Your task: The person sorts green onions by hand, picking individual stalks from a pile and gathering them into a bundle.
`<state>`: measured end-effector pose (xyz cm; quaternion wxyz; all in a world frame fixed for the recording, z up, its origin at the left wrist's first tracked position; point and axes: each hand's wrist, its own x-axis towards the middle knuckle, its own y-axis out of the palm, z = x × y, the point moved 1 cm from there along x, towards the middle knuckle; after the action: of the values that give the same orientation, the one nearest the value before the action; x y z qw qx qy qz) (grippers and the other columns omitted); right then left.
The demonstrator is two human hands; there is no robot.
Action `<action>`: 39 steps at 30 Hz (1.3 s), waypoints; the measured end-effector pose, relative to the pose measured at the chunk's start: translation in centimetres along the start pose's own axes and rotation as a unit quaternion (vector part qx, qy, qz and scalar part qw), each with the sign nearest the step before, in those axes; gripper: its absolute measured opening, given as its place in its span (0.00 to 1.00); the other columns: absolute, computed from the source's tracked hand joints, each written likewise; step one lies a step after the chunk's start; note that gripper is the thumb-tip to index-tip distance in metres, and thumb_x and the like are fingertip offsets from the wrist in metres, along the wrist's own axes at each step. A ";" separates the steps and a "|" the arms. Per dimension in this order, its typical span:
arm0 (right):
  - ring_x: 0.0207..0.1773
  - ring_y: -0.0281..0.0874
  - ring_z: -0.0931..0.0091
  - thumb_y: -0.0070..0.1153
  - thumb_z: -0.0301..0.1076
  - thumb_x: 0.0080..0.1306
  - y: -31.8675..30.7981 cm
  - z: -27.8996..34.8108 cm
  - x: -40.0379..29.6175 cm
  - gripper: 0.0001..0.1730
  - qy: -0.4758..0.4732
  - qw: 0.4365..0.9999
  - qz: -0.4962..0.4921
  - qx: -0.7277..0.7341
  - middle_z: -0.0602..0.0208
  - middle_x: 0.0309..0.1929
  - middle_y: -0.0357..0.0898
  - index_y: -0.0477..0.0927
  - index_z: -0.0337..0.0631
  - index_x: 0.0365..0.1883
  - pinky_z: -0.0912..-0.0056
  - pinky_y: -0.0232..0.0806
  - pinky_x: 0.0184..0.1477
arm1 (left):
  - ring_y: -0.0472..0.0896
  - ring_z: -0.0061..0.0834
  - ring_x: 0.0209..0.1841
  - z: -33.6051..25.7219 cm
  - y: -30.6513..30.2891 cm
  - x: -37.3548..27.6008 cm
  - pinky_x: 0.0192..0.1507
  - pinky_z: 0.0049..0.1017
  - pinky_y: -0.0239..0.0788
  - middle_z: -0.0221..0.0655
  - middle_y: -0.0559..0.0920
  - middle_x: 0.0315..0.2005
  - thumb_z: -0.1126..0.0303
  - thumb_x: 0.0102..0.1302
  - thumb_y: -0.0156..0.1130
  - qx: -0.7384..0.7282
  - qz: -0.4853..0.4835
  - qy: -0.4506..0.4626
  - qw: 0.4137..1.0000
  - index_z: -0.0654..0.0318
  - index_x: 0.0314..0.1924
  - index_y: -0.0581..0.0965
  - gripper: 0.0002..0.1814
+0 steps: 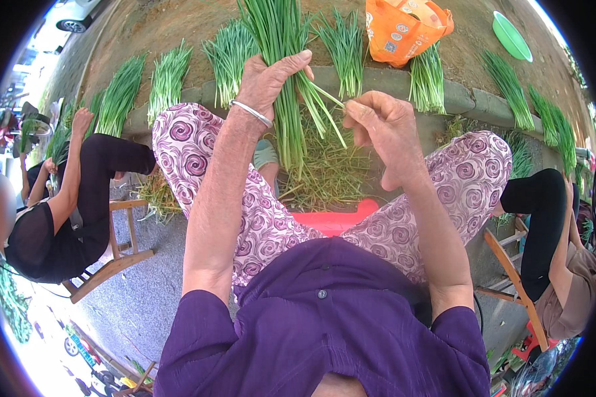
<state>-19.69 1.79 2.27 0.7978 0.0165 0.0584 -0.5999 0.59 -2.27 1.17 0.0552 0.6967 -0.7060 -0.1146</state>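
Note:
My left hand (273, 82) is closed around a thick bunch of long green garlic chives (290, 114), holding it above the gap between my knees. The leaves point away from me and the pale cut ends hang towards me. A few stalks splay out to the right of the bunch. At the end of one of these stalks (330, 97), the thumb and fingers of my right hand (380, 126) are pinched together. Trimmed yellow-green leaf litter (323, 178) lies on the ground below both hands.
Several chive bunches (171, 74) lie along the kerb (387, 82). An orange bag (402, 34) stands behind it, and a green basin (511, 37) sits further right. Seated people flank me on wooden chairs (111, 268). A red plastic stool (328, 221) shows beneath me.

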 end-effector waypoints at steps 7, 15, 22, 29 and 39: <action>0.21 0.72 0.84 0.49 0.33 0.69 -0.5 -0.1 -0.1 0.12 -0.058 0.996 -0.073 -0.001 0.67 0.24 0.78 0.76 0.32 0.31 0.82 0.65 0.23 | 0.78 0.19 0.20 -0.8 -1.3 0.3 0.19 0.20 0.70 0.30 0.82 0.22 0.66 0.59 0.69 -0.005 -0.074 0.013 0.997 0.62 0.32 0.79 0.08; 0.23 0.74 0.79 0.48 0.35 0.68 -3.1 -0.5 -0.1 0.16 -0.164 0.945 -0.057 -0.276 0.65 0.24 0.77 0.77 0.35 0.24 0.72 0.68 0.31 | 0.77 0.21 0.16 -1.0 -1.8 0.3 0.15 0.21 0.68 0.34 0.82 0.20 0.67 0.58 0.69 -0.012 -0.113 0.038 0.993 0.64 0.31 0.79 0.09; 0.23 0.75 0.81 0.50 0.31 0.67 -0.6 -0.4 -0.3 0.13 -0.017 0.993 0.011 -0.115 0.63 0.31 0.82 0.78 0.33 0.45 0.78 0.68 0.27 | 0.77 0.20 0.17 -1.2 -0.8 -0.2 0.15 0.20 0.67 0.32 0.82 0.20 0.67 0.58 0.69 0.002 -0.073 0.021 0.997 0.63 0.31 0.79 0.09; 0.23 0.69 0.85 0.58 0.35 0.64 0.9 -0.7 -0.2 0.11 -0.108 0.982 0.002 -0.153 0.67 0.22 0.77 0.81 0.32 0.34 0.77 0.63 0.25 | 0.79 0.20 0.21 0.0 0.9 -0.4 0.21 0.21 0.73 0.31 0.82 0.22 0.69 0.58 0.70 -0.007 -0.008 0.005 1.000 0.62 0.31 0.79 0.07; 0.19 0.68 0.85 0.56 0.30 0.64 0.5 -0.2 0.1 0.09 -0.012 0.997 0.049 -0.057 0.71 0.16 0.72 0.79 0.30 0.31 0.78 0.62 0.21 | 0.79 0.20 0.20 -0.1 0.2 -0.1 0.19 0.20 0.70 0.31 0.82 0.20 0.67 0.59 0.69 0.004 -0.042 -0.004 0.999 0.63 0.30 0.80 0.08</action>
<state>-19.21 1.84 2.04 0.8266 -0.0339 0.0821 -0.5558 0.46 -2.19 1.33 0.0450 0.7256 -0.6766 -0.1169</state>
